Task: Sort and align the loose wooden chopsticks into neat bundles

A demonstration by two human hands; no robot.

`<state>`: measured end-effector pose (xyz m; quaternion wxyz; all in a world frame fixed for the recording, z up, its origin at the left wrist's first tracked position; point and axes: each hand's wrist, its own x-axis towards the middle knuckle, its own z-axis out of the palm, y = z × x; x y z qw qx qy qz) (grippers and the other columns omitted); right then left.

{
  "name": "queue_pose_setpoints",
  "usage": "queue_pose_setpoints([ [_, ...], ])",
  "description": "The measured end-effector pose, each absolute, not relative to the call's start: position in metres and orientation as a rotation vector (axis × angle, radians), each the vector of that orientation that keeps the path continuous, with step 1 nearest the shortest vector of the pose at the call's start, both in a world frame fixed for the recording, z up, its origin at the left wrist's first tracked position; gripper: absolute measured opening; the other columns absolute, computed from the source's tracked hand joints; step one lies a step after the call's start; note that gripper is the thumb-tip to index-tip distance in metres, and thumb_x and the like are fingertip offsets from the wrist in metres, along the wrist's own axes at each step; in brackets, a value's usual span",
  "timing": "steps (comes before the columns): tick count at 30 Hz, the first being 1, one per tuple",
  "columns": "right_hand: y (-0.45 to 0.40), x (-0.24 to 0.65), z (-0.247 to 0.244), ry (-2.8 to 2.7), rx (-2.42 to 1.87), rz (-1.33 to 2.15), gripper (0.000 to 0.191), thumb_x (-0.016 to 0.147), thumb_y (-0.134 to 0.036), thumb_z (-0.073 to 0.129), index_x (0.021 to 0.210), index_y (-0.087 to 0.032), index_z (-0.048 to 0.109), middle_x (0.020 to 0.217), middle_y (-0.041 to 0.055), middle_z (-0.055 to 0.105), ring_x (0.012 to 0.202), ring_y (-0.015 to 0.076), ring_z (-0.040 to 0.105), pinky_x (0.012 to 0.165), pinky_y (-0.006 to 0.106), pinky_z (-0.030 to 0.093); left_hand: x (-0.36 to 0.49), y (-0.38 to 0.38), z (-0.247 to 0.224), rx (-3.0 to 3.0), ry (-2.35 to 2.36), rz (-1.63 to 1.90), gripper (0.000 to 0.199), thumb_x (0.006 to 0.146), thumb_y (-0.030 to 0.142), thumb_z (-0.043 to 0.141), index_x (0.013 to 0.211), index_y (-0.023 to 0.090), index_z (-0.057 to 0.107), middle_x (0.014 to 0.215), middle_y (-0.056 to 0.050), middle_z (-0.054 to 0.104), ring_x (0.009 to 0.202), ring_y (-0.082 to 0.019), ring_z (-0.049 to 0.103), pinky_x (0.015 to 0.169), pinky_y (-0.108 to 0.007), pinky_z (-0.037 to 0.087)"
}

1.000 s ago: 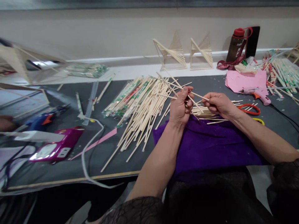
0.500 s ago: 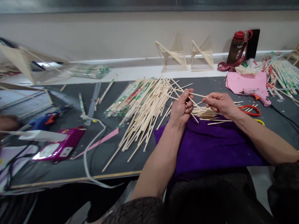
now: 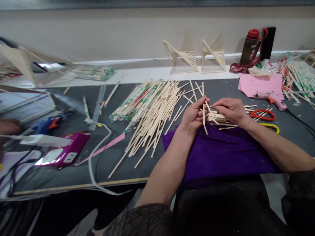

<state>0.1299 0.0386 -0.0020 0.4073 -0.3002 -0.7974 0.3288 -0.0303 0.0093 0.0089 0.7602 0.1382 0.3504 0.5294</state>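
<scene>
My left hand [image 3: 195, 114] is closed round several pale wooden chopsticks [image 3: 204, 119] that cross at different angles and poke out above and below the fingers. Just right of it, my right hand [image 3: 230, 109] is pinched, fingertips close to the held chopsticks; whatever lies in the pinch is too small to make out. Beneath both hands, a small stack of chopsticks [image 3: 230, 125] rests at the upper edge of a purple cloth [image 3: 221, 150]. To the left spreads a large loose pile of chopsticks [image 3: 155, 121], beside wrapped ones [image 3: 135, 101].
Two twisted stick frames [image 3: 183, 57] [image 3: 213, 57] stand by the wall. At right are a pink glue gun [image 3: 277, 102], pink paper [image 3: 261, 83], red-and-yellow-handled scissors [image 3: 263, 114] and a bottle [image 3: 248, 49]. Leftward lie a white cable [image 3: 91, 164], a blue glue gun [image 3: 46, 126] and another person's hand [image 3: 10, 127].
The chopstick that stretched between my hands no longer reaches the right fingers. Chopsticks in my left hand have swung more upright, and my right fingers have curled in.
</scene>
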Motion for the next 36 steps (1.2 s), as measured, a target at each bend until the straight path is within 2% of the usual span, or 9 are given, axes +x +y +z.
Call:
queue_pose_setpoints([
  [4,0.054,0.137,0.0,-1.6,-0.938,1.447,0.015,0.073,-0.027,0.057,0.073,-0.015,0.066,0.054,-0.0013,0.056,0.04,0.0058,0.037,0.038,0.021,0.022,-0.028,0.006,0.008,0.449,0.847,1.127,0.032,0.093,0.024,0.049,0.066,0.011,0.06,0.043,0.006,0.044,0.027,0.002,0.028,0.026,-0.009,0.015],
  [8,0.058,0.141,0.003,-1.399,-0.918,1.784,0.017,0.07,-0.026,0.055,0.073,-0.013,0.065,0.058,0.0022,0.06,0.039,0.0058,0.04,0.035,0.02,0.019,-0.027,0.006,0.003,0.594,0.926,1.171,0.023,0.088,0.024,0.057,0.069,0.011,0.063,0.044,0.005,0.047,0.028,0.001,0.031,0.026,-0.01,0.015],
  [11,0.054,0.139,0.004,-1.379,-0.966,1.902,0.027,0.076,-0.038,0.056,0.072,-0.013,0.064,0.06,0.0034,0.06,0.04,0.0063,0.042,0.033,0.02,0.018,-0.026,0.007,0.001,0.627,0.954,1.179,0.023,0.086,0.025,0.059,0.068,0.012,0.062,0.044,0.006,0.048,0.028,0.001,0.029,0.027,-0.011,0.015],
  [15,0.048,0.134,0.0,-1.432,-0.969,1.866,0.038,0.071,-0.051,0.07,0.07,-0.014,0.061,0.055,0.0,0.056,0.039,0.0046,0.041,0.033,0.019,0.013,-0.023,0.007,-0.001,0.69,0.943,1.183,0.022,0.081,0.027,0.065,0.067,0.012,0.062,0.042,0.006,0.046,0.028,0.001,0.029,0.028,-0.012,0.015],
  [21,0.044,0.13,-0.005,-1.441,-0.989,1.843,0.028,0.07,-0.032,0.075,0.061,-0.015,0.054,0.039,-0.0073,0.041,0.035,0.0024,0.029,0.035,0.017,0.017,-0.015,0.007,-0.006,0.707,0.914,1.216,0.014,0.077,0.026,0.068,0.08,0.012,0.067,0.043,0.006,0.049,0.028,-0.001,0.031,0.029,-0.014,0.015],
  [25,0.05,0.135,0.0,-1.323,-0.952,1.767,0.024,0.068,-0.028,0.075,0.065,-0.015,0.055,0.05,-0.0049,0.052,0.037,0.0012,0.033,0.035,0.016,0.017,-0.016,0.008,-0.007,0.711,0.995,1.249,0.016,0.082,0.029,0.063,0.077,0.013,0.065,0.046,0.006,0.05,0.03,-0.001,0.033,0.03,-0.015,0.016],
  [27,0.054,0.14,0.004,-1.269,-0.905,1.705,0.025,0.066,-0.029,0.076,0.068,-0.015,0.056,0.057,-0.0037,0.056,0.039,0.0007,0.034,0.035,0.016,0.016,-0.017,0.007,-0.006,0.75,1.057,1.269,0.025,0.085,0.033,0.058,0.069,0.014,0.062,0.048,0.004,0.052,0.032,-0.002,0.037,0.031,-0.015,0.019],
  [32,0.053,0.145,0.013,-1.302,-0.84,1.662,0.024,0.069,-0.034,0.074,0.074,-0.015,0.06,0.062,-0.0022,0.059,0.041,0.0018,0.04,0.035,0.016,0.018,-0.016,-0.001,0.002,0.917,1.078,1.325,0.036,0.088,0.037,0.053,0.059,0.015,0.053,0.061,-0.002,0.062,0.048,-0.007,0.054,0.047,-0.019,0.043],
  [36,0.045,0.144,0.019,-1.36,-0.78,1.675,0.018,0.075,-0.033,0.066,0.08,-0.015,0.064,0.064,-0.0011,0.061,0.043,0.0033,0.044,0.035,0.017,0.02,-0.015,-0.008,0.013,0.941,0.985,1.409,0.027,0.088,0.039,0.055,0.07,0.018,0.052,0.057,0.003,0.056,0.045,-0.007,0.049,0.047,-0.019,0.043],
])
